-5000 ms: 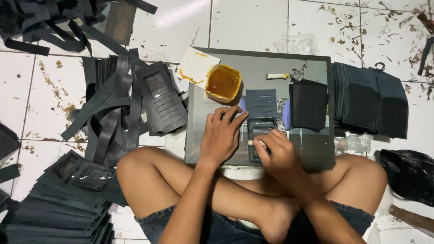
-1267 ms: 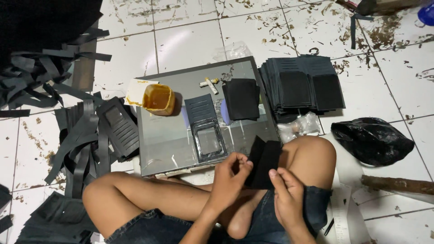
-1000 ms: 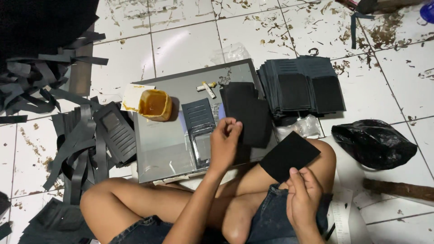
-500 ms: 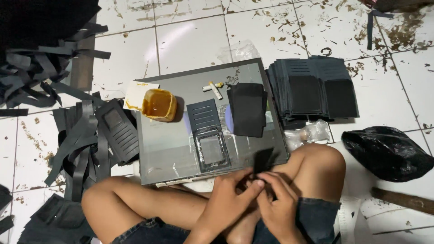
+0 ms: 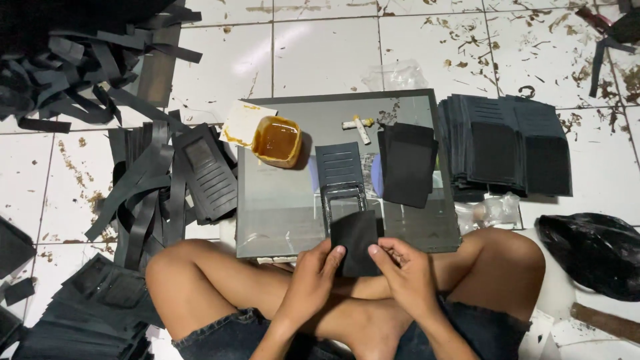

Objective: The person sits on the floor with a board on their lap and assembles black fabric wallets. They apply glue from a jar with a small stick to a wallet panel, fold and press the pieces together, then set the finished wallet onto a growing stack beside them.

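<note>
I sit cross-legged on the floor behind a grey work board. My left hand and my right hand both pinch a small black rectangular piece at the board's near edge. Just beyond it lies a black wallet panel with slots and a window frame. To its right, more black pieces are piled. A small tub of amber glue stands at the board's far left, beside a glue-stained paper.
A thick stack of black wallet parts lies right of the board. Black strips and slotted panels are heaped to the left. A black plastic bag sits by my right knee. Scraps litter the white tiles.
Earlier my left hand reached to the pieces on the board while my right held a black piece aside. Now both hands meet on one black piece at the board's near edge.
</note>
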